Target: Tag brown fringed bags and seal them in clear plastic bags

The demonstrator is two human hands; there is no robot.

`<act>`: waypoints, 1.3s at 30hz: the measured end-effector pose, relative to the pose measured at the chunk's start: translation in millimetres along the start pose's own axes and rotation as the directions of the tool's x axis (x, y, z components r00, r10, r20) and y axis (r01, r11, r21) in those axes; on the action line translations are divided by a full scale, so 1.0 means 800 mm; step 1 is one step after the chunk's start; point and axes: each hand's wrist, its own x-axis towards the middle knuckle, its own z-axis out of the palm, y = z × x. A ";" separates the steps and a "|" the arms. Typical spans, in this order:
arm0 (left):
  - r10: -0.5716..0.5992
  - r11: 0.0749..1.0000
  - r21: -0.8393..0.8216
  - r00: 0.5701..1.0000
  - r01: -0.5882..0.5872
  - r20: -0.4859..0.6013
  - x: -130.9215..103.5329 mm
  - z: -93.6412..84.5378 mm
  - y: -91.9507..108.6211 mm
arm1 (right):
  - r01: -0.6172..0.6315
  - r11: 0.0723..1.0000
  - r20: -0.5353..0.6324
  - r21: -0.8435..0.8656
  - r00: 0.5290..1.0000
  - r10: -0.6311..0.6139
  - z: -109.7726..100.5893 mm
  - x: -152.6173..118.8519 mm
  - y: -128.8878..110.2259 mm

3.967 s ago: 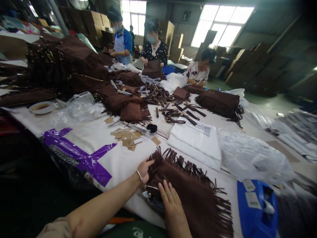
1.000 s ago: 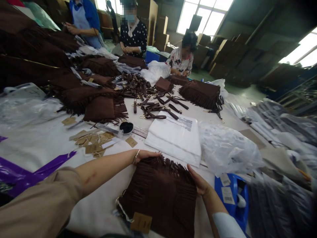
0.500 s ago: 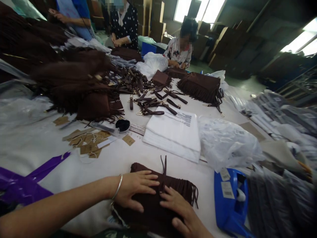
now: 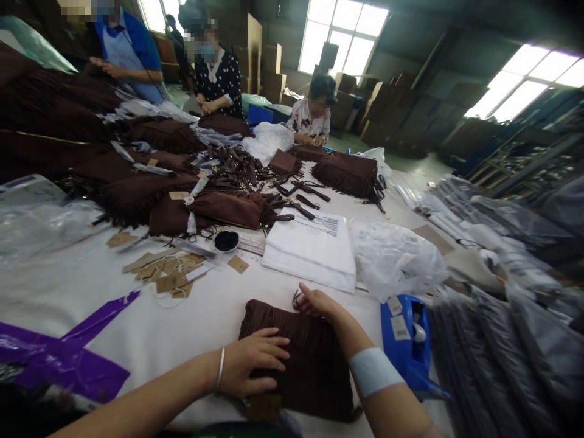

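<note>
Hands number two, on one fringed brown bag [image 4: 314, 371] lying on the table [image 4: 205, 322] in front of the wearer. The left hand [image 4: 258, 362] lies flat, fingers spread, gripping nothing; the right hand [image 4: 319, 303] is part curled at the far edge by thin strands, and whether it pinches them I cannot tell. One blue dispenser [image 4: 405, 356] bears two labels [image 4: 399, 327]. Since the last frame, the right hand has moved from mid-bag, and one zipped bag [image 4: 230, 208] has appeared on the pile [image 4: 132, 188].
</note>
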 end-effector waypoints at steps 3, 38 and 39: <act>-0.002 0.996 -0.092 0.999 -0.002 -0.047 -0.006 -0.002 0.011 | 0.130 0.989 -0.003 0.067 0.992 -0.130 0.024 -0.028 -0.004; -0.624 0.772 -0.229 0.636 0.594 -0.454 -0.081 -0.071 -0.042 | 0.273 0.962 -0.359 -0.019 0.896 -0.261 -0.020 -0.160 0.072; -0.621 0.773 -0.223 0.636 0.594 -0.459 -0.080 -0.074 -0.044 | 0.303 0.953 -0.414 0.025 0.871 -0.266 -0.024 -0.164 0.073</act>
